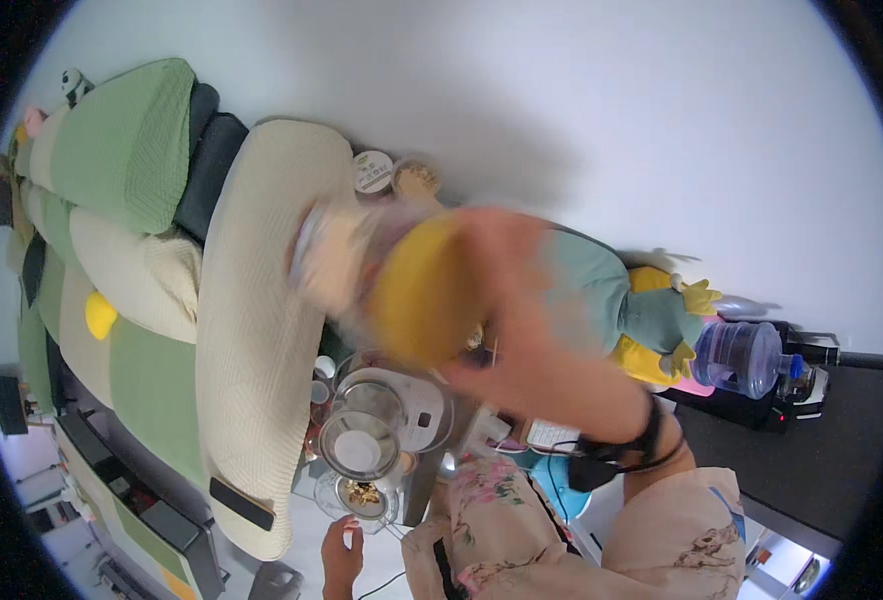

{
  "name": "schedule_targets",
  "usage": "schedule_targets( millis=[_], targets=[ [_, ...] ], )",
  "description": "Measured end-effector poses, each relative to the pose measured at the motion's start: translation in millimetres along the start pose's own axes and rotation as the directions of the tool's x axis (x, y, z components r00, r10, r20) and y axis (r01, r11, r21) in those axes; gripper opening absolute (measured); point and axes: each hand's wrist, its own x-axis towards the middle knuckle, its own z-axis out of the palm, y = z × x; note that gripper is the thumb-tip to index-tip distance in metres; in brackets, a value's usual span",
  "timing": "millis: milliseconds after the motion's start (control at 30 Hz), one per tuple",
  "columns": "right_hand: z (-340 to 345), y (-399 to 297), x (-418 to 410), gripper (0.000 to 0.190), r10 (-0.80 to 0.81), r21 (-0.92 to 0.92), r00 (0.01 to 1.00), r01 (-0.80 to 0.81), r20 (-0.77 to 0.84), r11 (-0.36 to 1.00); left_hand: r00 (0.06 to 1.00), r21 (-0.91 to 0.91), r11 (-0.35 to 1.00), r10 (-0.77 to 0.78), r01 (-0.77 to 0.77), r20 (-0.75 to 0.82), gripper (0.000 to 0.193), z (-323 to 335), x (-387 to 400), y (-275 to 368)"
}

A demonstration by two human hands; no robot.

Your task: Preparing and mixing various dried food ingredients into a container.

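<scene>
In my right hand (505, 292), a clear jar with a yellow lid (426, 292) is held up over the table. Both are motion-blurred, and the jar's pale contents (336, 262) cannot be made out. A black strap (648, 435) circles that wrist. Low in the view, my left hand (342, 559) has its fingertips at the rim of a glass bowl (325, 499); whether it grips the rim is unclear. Small brown and yellowish food pieces (363, 493) lie in the bowl. Just above it stands a round glass vessel (359, 446), beside a white kitchen appliance (426, 420).
A cream sofa armrest (261, 315) borders the table on the left, with a phone (241, 504) on it. Tubs (415, 178) stand by the wall. To the right are a plush toy (651, 315), a large water bottle (741, 360) and a dark counter (771, 450).
</scene>
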Motion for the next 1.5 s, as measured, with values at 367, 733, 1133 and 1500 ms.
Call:
schedule_targets(
  millis=[367,733,1133,1500],
  targets=[
    [12.7,137.2,-8.7,0.085,0.156,-0.294,0.983,-0.122,0.095,0.948,0.998,0.049,0.999,-0.012,0.009,0.064,0.027,11.2,8.1,10.4],
    [139.2,258.1,19.7,0.084,0.051,-0.239,0.975,0.002,0.215,0.971,0.995,0.063,0.995,-0.079,0.075,0.060,0.025,22.5,-5.2,4.8],
    [103.9,229.4,1.7,0.037,0.490,0.355,0.846,-0.532,0.209,0.768,0.986,-0.020,0.987,-0.158,0.159,0.049,0.024,30.6,-10.0,4.6],
    [34.2,119.8,-45.0,0.020,0.429,-0.231,0.846,-0.370,0.317,0.900,0.989,-0.077,0.986,-0.147,0.148,0.019,0.024,40.6,-2.9,0.4]
  ],
)
